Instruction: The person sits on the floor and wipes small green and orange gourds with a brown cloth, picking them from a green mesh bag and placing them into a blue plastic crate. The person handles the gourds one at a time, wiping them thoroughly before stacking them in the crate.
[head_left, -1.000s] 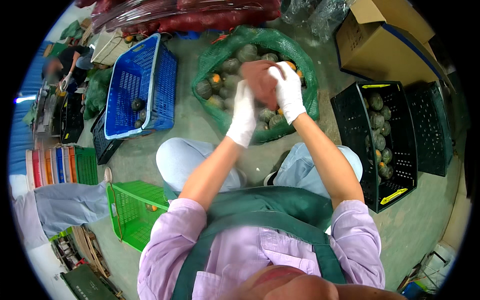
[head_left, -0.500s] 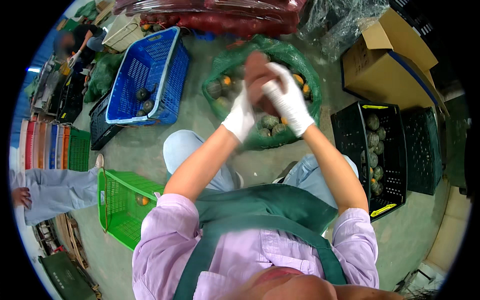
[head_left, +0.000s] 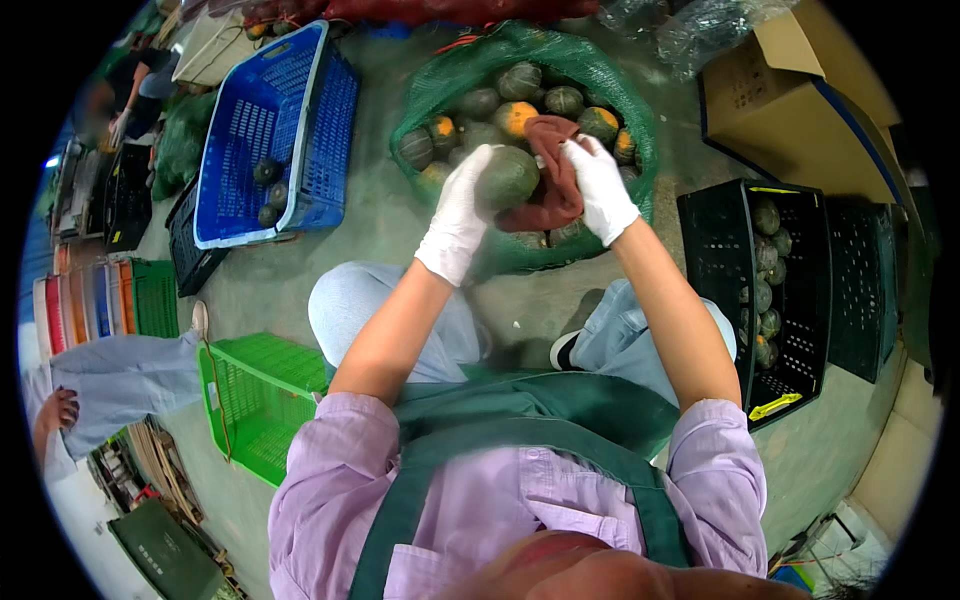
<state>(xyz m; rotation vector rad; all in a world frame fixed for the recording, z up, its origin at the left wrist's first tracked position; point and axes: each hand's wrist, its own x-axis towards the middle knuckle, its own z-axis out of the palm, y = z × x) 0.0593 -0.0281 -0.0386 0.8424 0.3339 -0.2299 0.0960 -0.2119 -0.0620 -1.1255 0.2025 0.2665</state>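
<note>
The brown cloth (head_left: 563, 182) shifts aside: left hand (head_left: 459, 215) curls round a green squash (head_left: 511, 180); right hand (head_left: 603, 190), just beside, pinches the cloth.

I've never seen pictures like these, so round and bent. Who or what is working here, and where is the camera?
No robot: a person works by hand, wearing a wide fisheye camera on the head; it looks down, and straight edges bend. The gloved left hand holds a green squash, the gloved right hand a reddish-brown cloth. Below, on the floor, an open green mesh sack holds more squashes; a blue crate stands left of it, a black crate right.
</note>
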